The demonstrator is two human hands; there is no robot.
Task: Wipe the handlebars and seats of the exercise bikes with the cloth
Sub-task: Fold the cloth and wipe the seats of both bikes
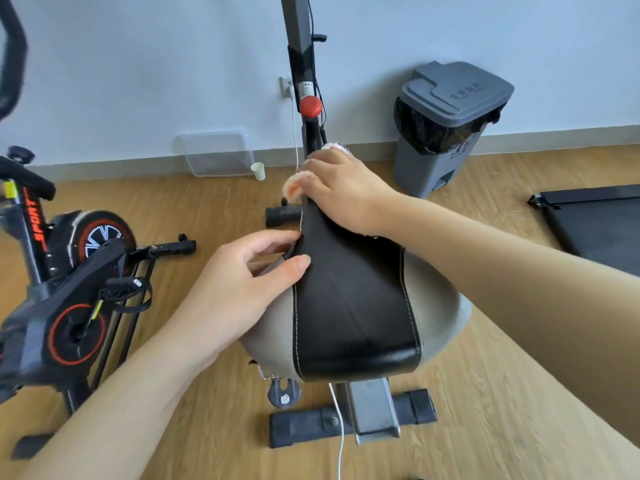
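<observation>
Wiping seat (353, 306) nose with cloth (294, 186) bunched under curled right hand (346, 194) fingers; pinching seat edge between left hand (232, 296) thumb and fingertips. Judging seat rear, handlebars (15, 57), other bike (69, 278) not yet done.

The seat (353, 306) stands in the near middle, with the left hand (239, 285) on its left edge and the right hand (346, 192) on its narrow far end, the cloth (294, 185) lying between that hand and the seat. Beyond the seat the post (301, 64) of the same bike rises in front of the wall (138, 64), and under the seat's near end the foot bar (304, 427) lies across the floor (502, 393). A second bike (69, 289) stands on the floor to the left, a tray (216, 154) leans on the wall left of the post with a cup (258, 171) just beside it, a bin (450, 126) stands right of the post, and a treadmill (595, 220) lies at the far right.
</observation>
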